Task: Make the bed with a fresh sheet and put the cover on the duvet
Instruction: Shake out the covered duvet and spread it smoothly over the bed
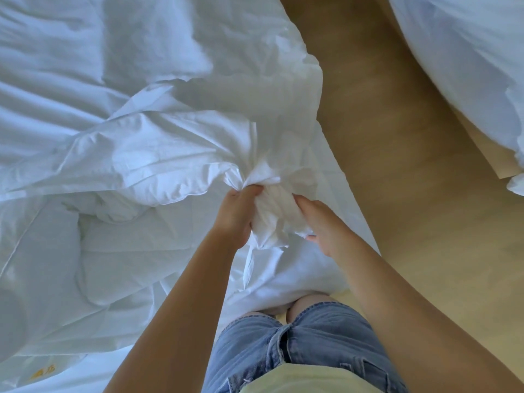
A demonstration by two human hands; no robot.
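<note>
Left hand (236, 215) and right hand (321, 222), both clutching bunched white cover (272, 207), wad between them

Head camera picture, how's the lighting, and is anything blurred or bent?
Head view: soft, bluish light on the white bedding, mild shadows in its folds, no glare. Head view: left hand and right hand gripping the bedding look slightly soft. Head view: wide-angle lens bends the floor strip.
</note>
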